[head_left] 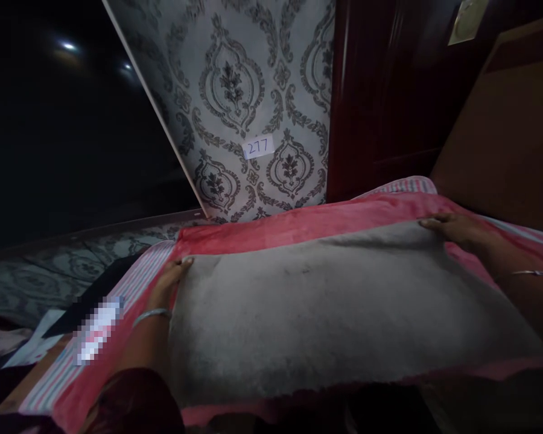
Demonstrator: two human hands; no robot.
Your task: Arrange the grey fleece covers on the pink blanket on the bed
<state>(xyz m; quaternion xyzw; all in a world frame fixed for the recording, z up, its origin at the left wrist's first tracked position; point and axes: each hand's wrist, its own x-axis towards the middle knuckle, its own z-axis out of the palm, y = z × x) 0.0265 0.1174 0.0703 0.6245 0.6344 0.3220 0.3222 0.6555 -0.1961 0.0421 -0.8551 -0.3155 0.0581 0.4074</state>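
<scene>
A grey, fuzzy pillow-like pad [326,307] lies across a pink cloth [298,226] with striped edges. My left hand [169,280] grips the pad's far left corner, its fingers curled over the edge, a silver bangle on the wrist. My right hand [452,228] holds the pad's far right corner, fingers bent onto the top edge, with a thin bangle on that wrist too.
A patterned grey wall panel [253,102] with a paper label reading 277 [259,146] stands behind. Dark red wooden furniture [389,96] and a brown board [507,132] rise at the right. Dark cloth and papers [40,337] lie at the lower left.
</scene>
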